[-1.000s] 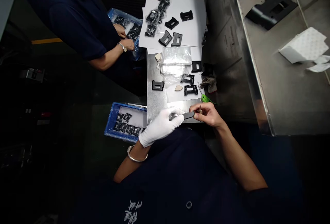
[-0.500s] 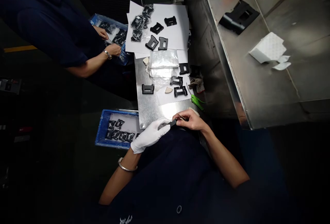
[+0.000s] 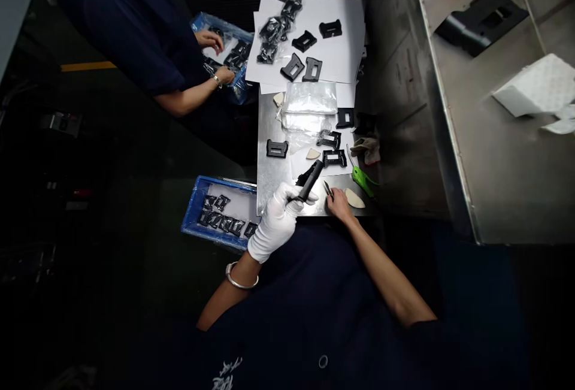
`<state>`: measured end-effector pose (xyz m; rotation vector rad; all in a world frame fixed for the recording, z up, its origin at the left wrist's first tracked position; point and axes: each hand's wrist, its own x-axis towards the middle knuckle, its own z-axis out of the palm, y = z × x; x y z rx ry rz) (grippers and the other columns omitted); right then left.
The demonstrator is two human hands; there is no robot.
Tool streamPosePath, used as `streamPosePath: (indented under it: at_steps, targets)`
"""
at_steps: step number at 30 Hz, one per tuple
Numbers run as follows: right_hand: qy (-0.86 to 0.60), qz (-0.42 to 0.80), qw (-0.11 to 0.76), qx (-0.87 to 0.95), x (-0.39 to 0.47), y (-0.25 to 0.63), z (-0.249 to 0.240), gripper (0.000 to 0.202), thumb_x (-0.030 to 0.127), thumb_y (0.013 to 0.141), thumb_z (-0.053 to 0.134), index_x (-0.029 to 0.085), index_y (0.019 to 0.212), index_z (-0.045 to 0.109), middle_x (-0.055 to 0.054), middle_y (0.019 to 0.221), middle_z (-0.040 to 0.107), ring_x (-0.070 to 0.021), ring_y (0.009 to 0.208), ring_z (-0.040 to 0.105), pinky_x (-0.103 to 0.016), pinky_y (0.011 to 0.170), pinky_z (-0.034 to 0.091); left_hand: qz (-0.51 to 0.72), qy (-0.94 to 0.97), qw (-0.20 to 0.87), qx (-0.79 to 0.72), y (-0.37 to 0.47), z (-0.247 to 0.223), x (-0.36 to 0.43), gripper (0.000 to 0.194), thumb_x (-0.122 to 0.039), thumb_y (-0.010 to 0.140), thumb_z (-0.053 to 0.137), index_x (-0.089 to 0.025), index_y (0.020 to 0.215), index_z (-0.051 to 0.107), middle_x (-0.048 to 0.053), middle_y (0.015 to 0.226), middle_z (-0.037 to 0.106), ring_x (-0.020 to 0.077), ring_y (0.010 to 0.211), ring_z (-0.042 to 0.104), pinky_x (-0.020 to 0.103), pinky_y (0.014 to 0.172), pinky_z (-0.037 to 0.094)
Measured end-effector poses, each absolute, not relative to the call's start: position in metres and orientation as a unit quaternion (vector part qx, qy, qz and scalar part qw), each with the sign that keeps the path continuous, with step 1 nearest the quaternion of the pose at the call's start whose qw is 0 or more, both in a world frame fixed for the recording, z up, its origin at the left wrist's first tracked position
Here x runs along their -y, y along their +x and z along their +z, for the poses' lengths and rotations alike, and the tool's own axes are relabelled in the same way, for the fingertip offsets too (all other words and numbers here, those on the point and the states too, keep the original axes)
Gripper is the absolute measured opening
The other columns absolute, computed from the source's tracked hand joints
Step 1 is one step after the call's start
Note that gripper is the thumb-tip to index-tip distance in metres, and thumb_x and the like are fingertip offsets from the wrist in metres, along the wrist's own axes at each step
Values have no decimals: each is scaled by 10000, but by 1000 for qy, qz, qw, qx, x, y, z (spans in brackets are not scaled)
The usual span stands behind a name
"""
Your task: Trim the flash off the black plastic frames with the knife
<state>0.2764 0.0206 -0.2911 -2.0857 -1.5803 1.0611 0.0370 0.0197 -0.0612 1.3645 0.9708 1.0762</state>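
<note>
At a grey metal surface, white-gloved left grip clamps black plastic frame; bare right grip pinches slim dark tool; bagged frames look done, loose frames remain.

Single head-worn view from above the wearer's torso, facing forward and steeply down; left hand and right hand appear near mid-frame, the worktop extending beyond.

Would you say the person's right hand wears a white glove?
No, the right hand is bare; the left hand wears the glove.
</note>
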Motion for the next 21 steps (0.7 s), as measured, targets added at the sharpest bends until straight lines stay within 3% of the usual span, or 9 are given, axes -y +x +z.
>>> streamPosePath:
  at_steps: [6,14,21]
  targets:
    - [-717,330,128,601,-21,287,-304,332,170,888,446,101,1144,646,-199,1123,662,-303,1054,592,-432,1018,449,480,577,529,-396,40,-46,-15,151,-352,1007,586,-224,965,517,34,956,736,172,899,715,324,808,557]
    - [-709,294,125,629,-17,290,-309,320,149,910,437,108,1141,654,-186,1101,661,-289,1037,587,-403,978,461,455,560,549,-423,40,-37,-14,290,-487,980,600,-229,931,477,36,929,697,176,874,680,325,768,547]
    - [-707,288,135,632,-17,292,-308,320,160,913,425,113,1137,649,-185,1101,653,-286,1019,584,-395,947,470,455,615,489,-419,36,-36,-14,374,-579,937,612,-250,880,443,45,862,639,181,759,615,373,725,531]
